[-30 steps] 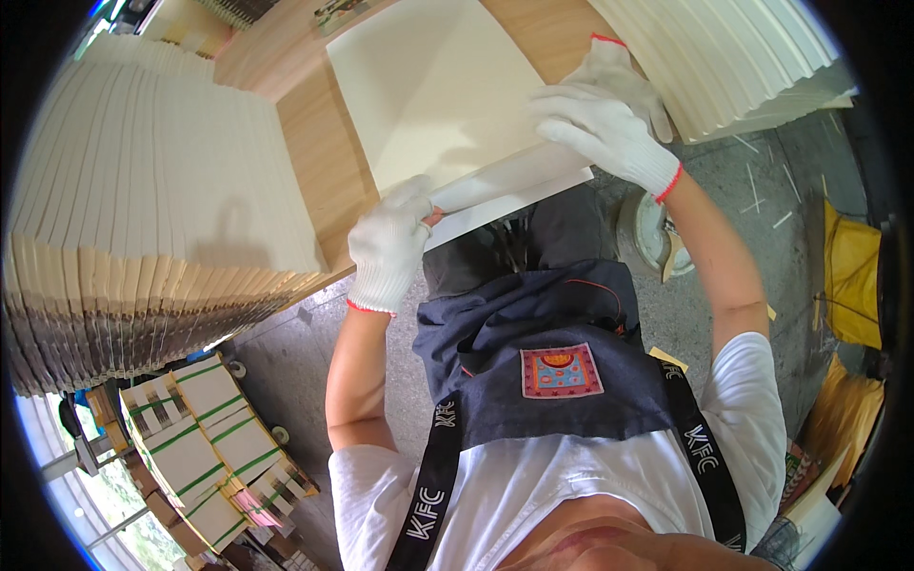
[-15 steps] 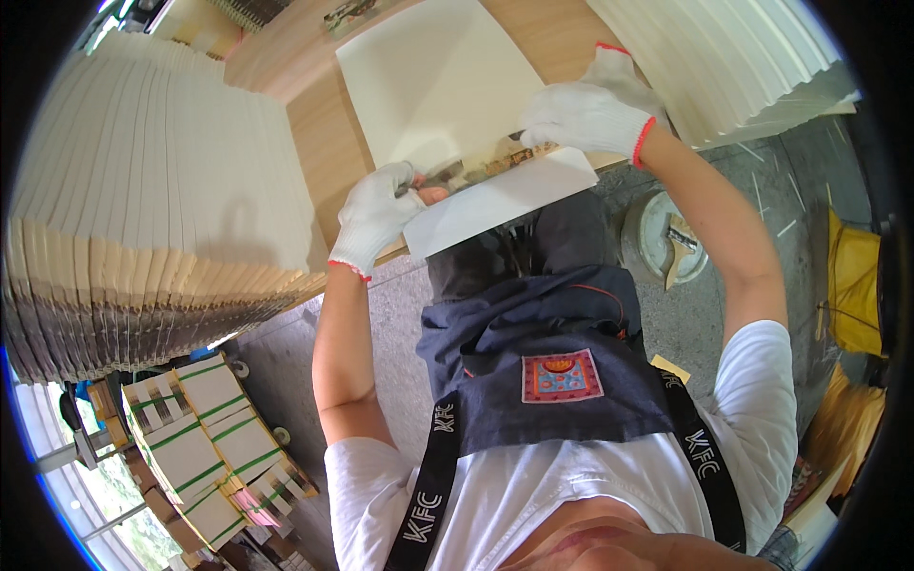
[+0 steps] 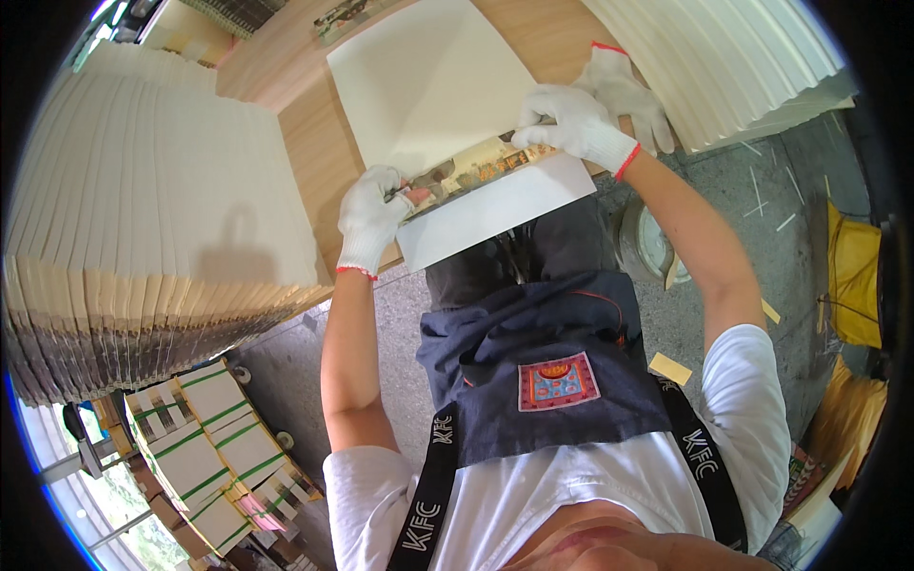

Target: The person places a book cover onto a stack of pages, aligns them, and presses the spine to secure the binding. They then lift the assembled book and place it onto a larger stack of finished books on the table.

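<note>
A large white sheet [image 3: 433, 81] lies on the wooden tabletop. Along its near side runs a printed strip [image 3: 481, 164] with dark and orange pictures, and a plain white flap [image 3: 500, 211] hangs past the table's edge towards my lap. My left hand [image 3: 371, 214], in a white knitted glove with a bare fingertip showing, pinches the strip's left end. At its right end my right hand [image 3: 571, 124], also gloved, has bent fingers closed on the strip. Behind that hand an unworn white glove [image 3: 633, 100] with a red cuff rests by the table's edge.
Tall rows of stacked white sheets stand at left [image 3: 162, 171] and right [image 3: 724, 67]. Another printed piece [image 3: 352, 17] lies at the far side. Below right, a round bucket [image 3: 647, 243] stands on the grey floor among paper scraps. Green-strapped packs [image 3: 214, 428] sit on a wheeled pallet.
More of the printed strip shows, and the white flap in front looks broader. My right hand has shifted slightly left, its forearm now covering most of the brush on the bucket.
</note>
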`<action>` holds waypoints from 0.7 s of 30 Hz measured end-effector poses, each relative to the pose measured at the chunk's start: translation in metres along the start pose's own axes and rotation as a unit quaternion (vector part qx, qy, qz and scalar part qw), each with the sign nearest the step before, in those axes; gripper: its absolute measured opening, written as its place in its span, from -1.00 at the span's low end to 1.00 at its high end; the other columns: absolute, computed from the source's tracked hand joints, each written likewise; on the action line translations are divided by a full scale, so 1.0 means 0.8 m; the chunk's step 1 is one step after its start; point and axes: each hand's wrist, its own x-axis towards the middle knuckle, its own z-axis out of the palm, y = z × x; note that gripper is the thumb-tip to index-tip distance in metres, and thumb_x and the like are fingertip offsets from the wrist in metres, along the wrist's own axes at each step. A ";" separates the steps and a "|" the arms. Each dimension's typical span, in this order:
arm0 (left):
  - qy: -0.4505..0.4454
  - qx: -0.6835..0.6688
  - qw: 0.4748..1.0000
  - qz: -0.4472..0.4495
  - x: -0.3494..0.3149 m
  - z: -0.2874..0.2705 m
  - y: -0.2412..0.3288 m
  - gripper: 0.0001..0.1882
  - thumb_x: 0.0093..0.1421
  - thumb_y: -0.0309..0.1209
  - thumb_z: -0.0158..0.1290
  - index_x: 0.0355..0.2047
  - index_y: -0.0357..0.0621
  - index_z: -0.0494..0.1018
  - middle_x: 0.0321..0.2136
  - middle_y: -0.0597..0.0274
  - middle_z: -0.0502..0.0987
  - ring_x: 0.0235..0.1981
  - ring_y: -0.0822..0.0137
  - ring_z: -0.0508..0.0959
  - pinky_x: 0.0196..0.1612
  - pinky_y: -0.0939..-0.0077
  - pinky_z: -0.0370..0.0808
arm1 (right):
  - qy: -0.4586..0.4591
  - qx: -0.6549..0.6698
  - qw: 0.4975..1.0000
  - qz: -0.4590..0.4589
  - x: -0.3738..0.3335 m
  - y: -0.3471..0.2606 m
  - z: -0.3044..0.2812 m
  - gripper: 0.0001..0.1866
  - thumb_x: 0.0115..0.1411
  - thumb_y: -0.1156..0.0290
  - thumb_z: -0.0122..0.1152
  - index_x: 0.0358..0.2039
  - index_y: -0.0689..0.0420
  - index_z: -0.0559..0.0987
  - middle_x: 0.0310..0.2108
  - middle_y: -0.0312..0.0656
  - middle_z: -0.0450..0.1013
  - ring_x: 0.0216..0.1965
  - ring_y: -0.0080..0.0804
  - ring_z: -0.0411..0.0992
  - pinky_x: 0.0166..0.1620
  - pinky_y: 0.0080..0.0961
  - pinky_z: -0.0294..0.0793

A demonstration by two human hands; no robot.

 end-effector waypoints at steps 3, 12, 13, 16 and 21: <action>-0.016 -0.016 1.000 -0.008 0.001 0.000 -0.005 -0.58 0.01 -0.20 0.39 -0.54 -0.27 0.43 -0.48 0.14 0.50 -0.46 0.22 0.48 -0.34 0.35 0.40 | 0.003 0.003 1.000 0.003 -0.002 -0.004 0.002 -0.67 0.05 0.12 0.38 -0.51 0.12 0.56 -0.41 -0.26 0.42 -0.30 -0.33 0.42 -0.19 -0.42 0.37; -0.104 0.231 0.964 0.079 0.030 -0.031 0.031 -0.31 -0.01 -0.17 0.39 0.09 0.03 0.34 -0.06 0.07 0.45 -0.12 0.06 0.54 -0.12 0.20 0.51 | -0.027 -0.086 0.996 0.026 0.004 -0.010 -0.004 -0.53 0.14 -0.07 0.24 -0.43 0.15 0.48 -0.30 -0.17 0.39 -0.25 -0.18 0.42 -0.16 -0.28 0.40; -0.129 0.261 0.952 0.095 0.035 -0.034 0.043 -0.23 -0.02 -0.19 0.39 0.17 0.10 0.27 -0.05 0.07 0.44 -0.09 0.05 0.54 -0.11 0.18 0.52 | -0.032 -0.085 0.996 0.020 0.003 -0.014 -0.005 -0.52 0.14 -0.08 0.23 -0.42 0.16 0.47 -0.30 -0.16 0.39 -0.24 -0.17 0.42 -0.16 -0.26 0.40; -0.219 0.335 0.898 0.182 0.070 -0.040 0.078 -0.01 -0.07 -0.22 0.40 0.35 0.30 0.13 -0.03 0.05 0.43 -0.03 0.01 0.53 -0.09 0.14 0.53 | -0.010 -0.110 0.994 0.004 0.004 -0.003 -0.002 -0.51 0.15 -0.09 0.23 -0.37 0.16 0.48 -0.28 -0.14 0.38 -0.22 -0.14 0.42 -0.16 -0.25 0.40; -0.407 0.397 0.745 0.349 0.112 -0.028 0.135 0.07 -0.12 -0.34 0.38 0.38 0.54 0.11 -0.07 0.04 0.44 -0.11 -0.03 0.55 -0.10 0.19 0.53 | -0.023 -0.093 0.995 0.000 0.003 -0.008 -0.003 -0.55 0.18 -0.04 0.19 -0.31 0.16 0.50 -0.24 -0.13 0.40 -0.15 -0.15 0.43 -0.12 -0.27 0.42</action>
